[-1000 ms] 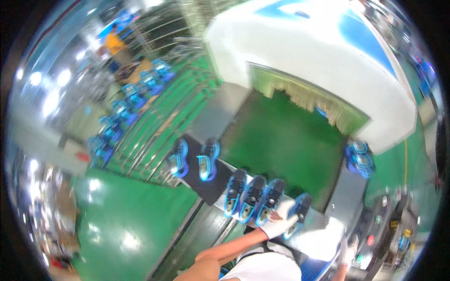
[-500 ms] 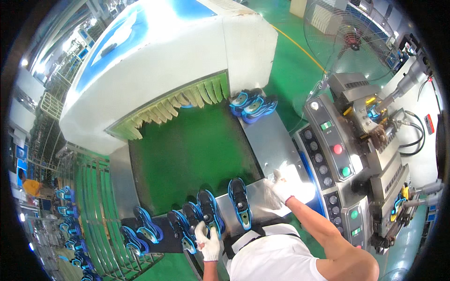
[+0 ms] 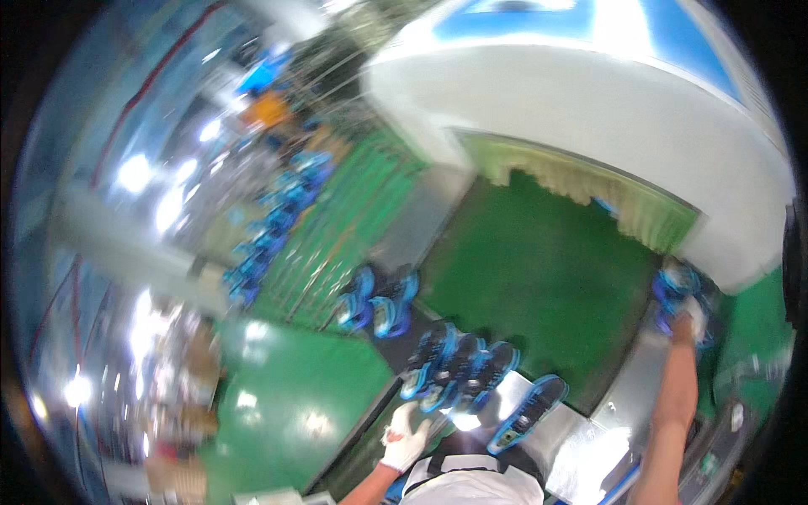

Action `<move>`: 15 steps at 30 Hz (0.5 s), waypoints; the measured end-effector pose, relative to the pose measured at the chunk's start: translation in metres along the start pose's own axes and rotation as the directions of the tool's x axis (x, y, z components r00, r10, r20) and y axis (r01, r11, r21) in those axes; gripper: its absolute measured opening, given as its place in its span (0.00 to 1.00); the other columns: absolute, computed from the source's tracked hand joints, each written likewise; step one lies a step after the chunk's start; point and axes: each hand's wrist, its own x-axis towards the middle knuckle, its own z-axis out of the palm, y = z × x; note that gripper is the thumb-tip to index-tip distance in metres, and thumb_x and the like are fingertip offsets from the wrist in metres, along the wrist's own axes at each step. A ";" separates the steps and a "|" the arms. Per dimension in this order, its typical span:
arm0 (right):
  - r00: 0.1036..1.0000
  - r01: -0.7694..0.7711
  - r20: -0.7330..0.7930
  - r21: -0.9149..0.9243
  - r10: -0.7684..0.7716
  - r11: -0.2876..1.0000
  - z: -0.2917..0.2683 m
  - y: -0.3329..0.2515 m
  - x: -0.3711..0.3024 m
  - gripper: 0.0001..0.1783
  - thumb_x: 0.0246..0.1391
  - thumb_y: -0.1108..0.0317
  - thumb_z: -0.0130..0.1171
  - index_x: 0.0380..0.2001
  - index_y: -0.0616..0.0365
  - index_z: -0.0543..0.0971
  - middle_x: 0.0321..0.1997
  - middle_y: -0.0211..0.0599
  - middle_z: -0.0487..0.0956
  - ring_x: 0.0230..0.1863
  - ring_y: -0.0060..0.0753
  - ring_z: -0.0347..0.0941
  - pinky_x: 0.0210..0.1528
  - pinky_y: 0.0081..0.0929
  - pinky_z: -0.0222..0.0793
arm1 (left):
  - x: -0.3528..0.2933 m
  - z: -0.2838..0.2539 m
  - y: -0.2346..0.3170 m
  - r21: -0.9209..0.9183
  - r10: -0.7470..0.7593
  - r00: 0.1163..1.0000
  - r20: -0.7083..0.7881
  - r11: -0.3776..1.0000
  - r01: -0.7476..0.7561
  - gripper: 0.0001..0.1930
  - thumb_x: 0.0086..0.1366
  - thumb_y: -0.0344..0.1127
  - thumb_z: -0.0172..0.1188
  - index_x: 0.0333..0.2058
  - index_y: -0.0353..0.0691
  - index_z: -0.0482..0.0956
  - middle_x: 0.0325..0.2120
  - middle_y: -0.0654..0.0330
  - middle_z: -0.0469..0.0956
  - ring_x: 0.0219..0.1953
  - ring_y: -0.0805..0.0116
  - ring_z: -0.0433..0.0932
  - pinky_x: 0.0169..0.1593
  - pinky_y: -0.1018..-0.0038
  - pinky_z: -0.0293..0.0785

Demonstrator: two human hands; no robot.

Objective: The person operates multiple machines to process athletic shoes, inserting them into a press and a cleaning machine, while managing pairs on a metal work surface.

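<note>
My left hand (image 3: 406, 439), in a white glove with a reddish mark, hovers by the near edge of the conveyor with thumb and fingers apart and nothing in it. Just beyond it stand three black and blue sports shoes (image 3: 459, 369) side by side. A single shoe (image 3: 530, 412) lies to their right, on the metal edge. My right arm stretches far to the right. Its gloved right hand (image 3: 689, 320) touches the pair of blue shoes (image 3: 676, 282) by the machine's opening. Motion blur hides whether its fingers grip one.
A green conveyor belt (image 3: 526, 269) runs under a fringed curtain (image 3: 581, 181) into a large white and blue machine (image 3: 572, 101). Two more shoes (image 3: 391, 303) sit at the belt's left corner. Racks with many blue shoes (image 3: 278, 223) stand further left. A control panel (image 3: 715, 446) is at lower right.
The view has swung left, bringing more of the racks in. My right hand has gone from the near right metal ledge to the far pair of shoes. My left hand has come off the shoes.
</note>
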 end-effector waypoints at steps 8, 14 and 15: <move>0.943 0.106 -0.259 -0.356 -0.207 0.928 -0.018 0.017 -0.073 0.33 0.51 0.50 0.69 0.53 0.66 0.83 0.54 0.37 0.81 0.48 0.34 0.74 0.54 0.37 0.71 | 0.024 -0.028 -0.064 -0.184 -0.334 0.923 -0.189 0.936 0.301 0.29 0.65 0.35 0.66 0.62 0.33 0.68 0.58 0.44 0.74 0.59 0.48 0.77 0.58 0.60 0.77; 0.962 0.244 0.124 0.006 -0.243 0.970 -0.125 0.103 -0.148 0.22 0.53 0.68 0.68 0.52 0.62 0.81 0.49 0.33 0.82 0.48 0.34 0.75 0.51 0.38 0.74 | 0.145 -0.102 -0.155 -0.122 -0.235 0.869 -0.436 0.972 0.201 0.31 0.65 0.35 0.66 0.63 0.30 0.66 0.58 0.42 0.73 0.59 0.50 0.76 0.61 0.59 0.75; 0.942 0.279 0.206 -0.044 -0.264 0.959 -0.159 0.120 -0.161 0.25 0.52 0.66 0.69 0.53 0.64 0.80 0.50 0.36 0.82 0.49 0.36 0.75 0.53 0.42 0.73 | 0.185 -0.119 -0.153 -0.210 -0.233 0.859 -0.456 0.966 0.151 0.32 0.64 0.36 0.67 0.63 0.30 0.65 0.59 0.42 0.73 0.60 0.50 0.75 0.63 0.59 0.73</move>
